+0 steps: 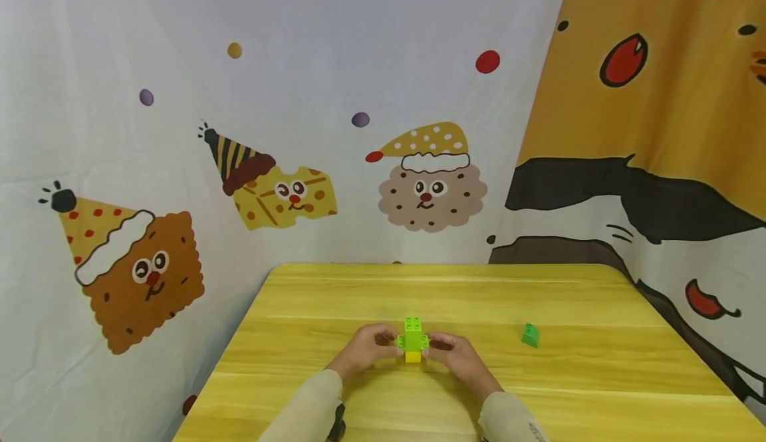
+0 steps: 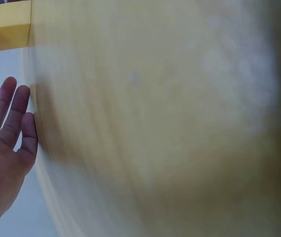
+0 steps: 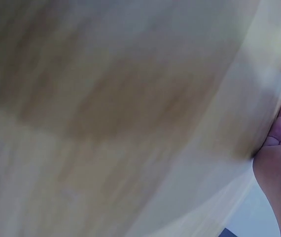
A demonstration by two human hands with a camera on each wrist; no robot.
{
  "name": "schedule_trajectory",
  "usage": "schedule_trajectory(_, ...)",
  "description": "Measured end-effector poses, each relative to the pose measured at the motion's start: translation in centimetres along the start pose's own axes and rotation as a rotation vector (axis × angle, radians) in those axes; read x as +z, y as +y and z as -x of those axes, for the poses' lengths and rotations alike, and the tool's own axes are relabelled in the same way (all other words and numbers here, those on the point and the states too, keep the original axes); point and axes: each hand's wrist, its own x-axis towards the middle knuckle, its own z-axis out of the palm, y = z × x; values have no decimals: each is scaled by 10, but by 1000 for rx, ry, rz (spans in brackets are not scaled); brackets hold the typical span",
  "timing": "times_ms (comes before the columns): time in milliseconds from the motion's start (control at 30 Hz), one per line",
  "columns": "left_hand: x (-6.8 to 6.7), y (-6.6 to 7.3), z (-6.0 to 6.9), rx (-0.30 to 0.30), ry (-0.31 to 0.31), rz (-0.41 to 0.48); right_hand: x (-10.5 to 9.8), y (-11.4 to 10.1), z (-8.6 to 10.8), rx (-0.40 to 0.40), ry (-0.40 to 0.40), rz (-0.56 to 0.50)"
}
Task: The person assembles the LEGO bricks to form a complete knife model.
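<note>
A small toy block build [image 1: 413,333] stands upright between my hands in the head view. A bright green column tops a yellow block [image 1: 413,357], with a green studded piece sticking out on either side. My left hand [image 1: 364,347] pinches the left green piece between thumb and forefinger; my right hand [image 1: 459,355] pinches the right one likewise. In the left wrist view the yellow block [image 2: 11,27] and a strip of green show at the upper left, above the spread left fingers [image 2: 13,116]. Only part of the right hand [image 3: 278,168] shows in the right wrist view.
A loose darker green block [image 1: 530,335] with a curved side lies on the wooden table [image 1: 311,296], right of my right hand. Behind the table hangs a white cloth [image 1: 299,83] printed with cartoon snacks, and an orange patterned one [image 1: 688,116] at the right.
</note>
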Motion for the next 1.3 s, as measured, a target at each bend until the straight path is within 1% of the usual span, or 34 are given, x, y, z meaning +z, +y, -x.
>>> schedule_trajectory(167,0,-2,-1,-15,-2,5,-4,0,1,0,-9,13)
schedule_trajectory(233,0,-2,-2,-13,-4,12,-8,0,1,3,-6,23)
schedule_trajectory(333,0,-2,-2,-11,-10,17,-15,-2,1,12,0,30)
schedule_trajectory(433,-1,-2,-1,-14,-10,19,-24,-5,0,22,24,40)
schedule_trajectory(567,-1,0,-1,-23,-4,14,-40,-14,-2,29,55,43)
schedule_trajectory(767,-1,0,-1,-35,-2,15,-70,-25,-5,10,78,34)
schedule_trajectory(867,-1,0,0,-39,-6,22,-89,-27,-4,3,79,16)
schedule_trajectory(967,-1,1,0,-41,-5,29,-109,-27,-3,12,93,22)
schedule_trajectory(1067,0,1,1,-39,4,35,-129,-23,-1,33,114,41)
schedule_trajectory(1167,1,1,1,-46,10,29,-147,-16,2,72,141,53)
schedule_trajectory(1300,1,1,1,-50,4,23,-166,-4,9,109,165,92)
